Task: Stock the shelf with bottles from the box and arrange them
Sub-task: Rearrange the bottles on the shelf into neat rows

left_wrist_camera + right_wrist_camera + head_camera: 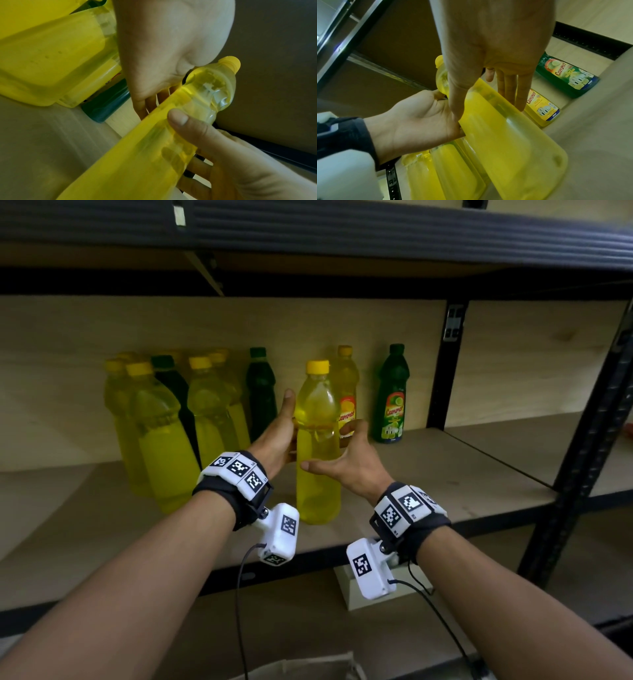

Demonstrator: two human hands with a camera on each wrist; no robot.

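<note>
Both hands flank one yellow bottle (317, 440), fingers straight and relaxed. The left hand (277, 436) lies flat against the bottle's left side, thumb up near its shoulder; the right hand (346, 460) cups the right side, thumb (187, 125) across the front and fingers (513, 89) reaching behind. Neither hand curls round the bottle, which stands upright near the front edge of the shelf (445, 474). Left of this bottle stands a cluster of yellow bottles (164, 433) with dark green ones among them. Behind it, just to the right, a labelled yellow bottle (346, 392); further right, a labelled green bottle (392, 395) at the back panel.
</note>
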